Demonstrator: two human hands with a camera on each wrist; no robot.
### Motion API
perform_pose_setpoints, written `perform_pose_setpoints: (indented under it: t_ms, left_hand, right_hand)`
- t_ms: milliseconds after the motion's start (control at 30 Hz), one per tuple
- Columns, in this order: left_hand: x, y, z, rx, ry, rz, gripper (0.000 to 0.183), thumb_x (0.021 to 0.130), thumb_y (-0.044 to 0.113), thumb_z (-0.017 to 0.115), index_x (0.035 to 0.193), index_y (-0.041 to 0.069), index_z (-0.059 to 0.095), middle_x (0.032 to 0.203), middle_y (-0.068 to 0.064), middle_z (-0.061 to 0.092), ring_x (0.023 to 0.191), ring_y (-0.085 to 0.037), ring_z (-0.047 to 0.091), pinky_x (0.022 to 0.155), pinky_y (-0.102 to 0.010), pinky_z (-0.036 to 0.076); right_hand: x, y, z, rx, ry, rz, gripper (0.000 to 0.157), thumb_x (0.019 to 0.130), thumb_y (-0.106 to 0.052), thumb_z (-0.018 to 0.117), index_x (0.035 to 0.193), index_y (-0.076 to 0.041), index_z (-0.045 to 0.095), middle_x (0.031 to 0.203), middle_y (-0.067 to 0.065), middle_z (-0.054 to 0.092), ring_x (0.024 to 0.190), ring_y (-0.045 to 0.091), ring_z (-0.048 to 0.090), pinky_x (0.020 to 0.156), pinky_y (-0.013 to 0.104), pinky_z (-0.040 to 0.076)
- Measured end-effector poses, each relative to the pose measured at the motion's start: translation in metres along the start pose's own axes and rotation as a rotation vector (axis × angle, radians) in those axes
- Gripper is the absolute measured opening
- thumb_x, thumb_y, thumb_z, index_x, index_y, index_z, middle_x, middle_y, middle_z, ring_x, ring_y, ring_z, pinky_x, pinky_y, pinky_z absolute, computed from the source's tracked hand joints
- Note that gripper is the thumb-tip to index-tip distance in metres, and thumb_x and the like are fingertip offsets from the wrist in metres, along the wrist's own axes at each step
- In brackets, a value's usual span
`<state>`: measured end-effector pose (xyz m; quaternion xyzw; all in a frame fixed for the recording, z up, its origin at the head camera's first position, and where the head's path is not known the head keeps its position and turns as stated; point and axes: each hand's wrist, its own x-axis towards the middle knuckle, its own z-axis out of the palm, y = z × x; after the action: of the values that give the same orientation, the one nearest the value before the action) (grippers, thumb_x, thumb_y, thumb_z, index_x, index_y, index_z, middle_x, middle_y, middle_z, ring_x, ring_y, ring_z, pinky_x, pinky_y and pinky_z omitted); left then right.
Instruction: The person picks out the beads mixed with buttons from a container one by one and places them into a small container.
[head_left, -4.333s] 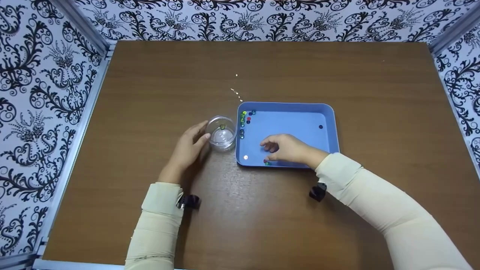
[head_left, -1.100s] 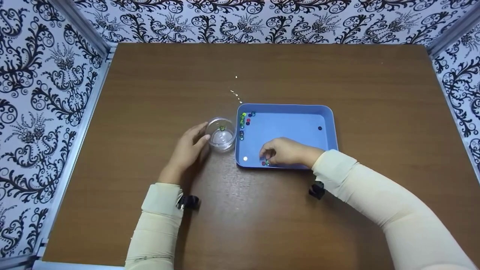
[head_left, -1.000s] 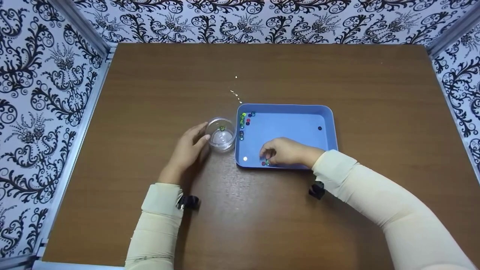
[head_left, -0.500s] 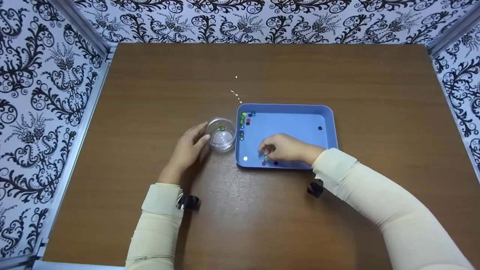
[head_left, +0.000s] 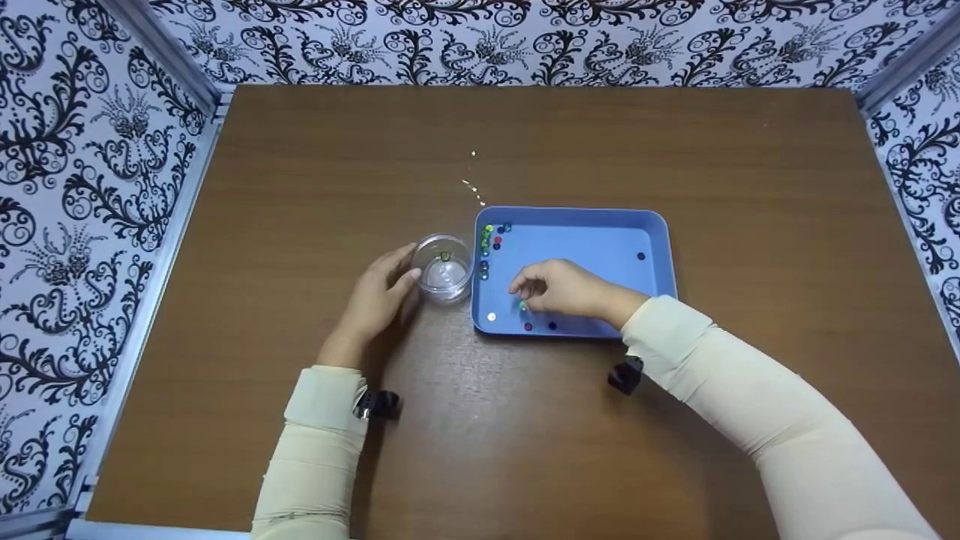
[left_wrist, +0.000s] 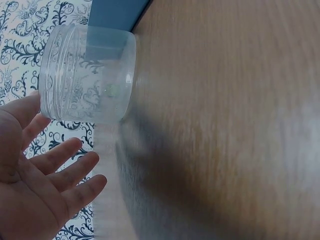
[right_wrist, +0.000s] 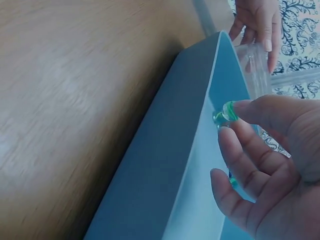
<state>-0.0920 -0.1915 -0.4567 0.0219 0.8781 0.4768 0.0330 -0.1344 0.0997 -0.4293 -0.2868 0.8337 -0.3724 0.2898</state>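
Note:
My right hand (head_left: 571,291) is over the front left part of the blue tray (head_left: 581,244). It pinches a clear marble with green swirls (right_wrist: 230,110) between thumb and fingertips, its other fingers loosely curved. A red marble (head_left: 528,327) and a dark one (head_left: 553,325) lie below it by the tray's front wall. To the left stands a clear plastic jar (left_wrist: 105,75), upright against the tray, with a greenish marble (head_left: 445,256) inside. My left hand (head_left: 373,298) rests its thumb and a fingertip lightly at the jar's rim, the other fingers spread.
Several green, red and dark marbles (head_left: 485,241) line the tray's left wall. A white round piece (head_left: 491,317) lies in the front left corner, a dark marble (head_left: 641,256) near the right wall. White specks (head_left: 474,188) mark the wooden table behind the tray.
My right hand has picked up the green marble from beside the red one and moved left and away from the front wall, uncovering a dark marble. The left hand and jar have stayed put.

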Motion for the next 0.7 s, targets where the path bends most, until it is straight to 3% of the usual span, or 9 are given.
perform_pose_setpoints:
  t_ms: [500, 700]
  left_hand:
    - [-0.001, -0.002, -0.001, 0.016, -0.002, 0.008, 0.044, 0.098, 0.015, 0.056, 0.139, 0.002, 0.050, 0.140, -0.019, 0.051, 0.134, -0.032, 0.041, 0.114, -0.043, 0.028]
    - [0.000, -0.002, -0.001, 0.012, -0.001, 0.013, 0.043, 0.098, 0.015, 0.057, 0.139, 0.002, 0.051, 0.140, -0.018, 0.051, 0.134, -0.032, 0.041, 0.114, -0.043, 0.029]
  right_hand:
    - [0.007, -0.017, 0.004, 0.054, 0.088, -0.008, 0.025, 0.086, -0.002, 0.064, 0.110, 0.003, 0.068, 0.100, 0.014, 0.068, 0.094, 0.024, 0.060, 0.084, 0.035, 0.051]
    - [0.012, -0.025, 0.006, 0.096, 0.146, -0.014, 0.025, 0.085, 0.001, 0.061, 0.109, 0.002, 0.068, 0.099, 0.011, 0.067, 0.091, 0.021, 0.059, 0.076, 0.030, 0.051]
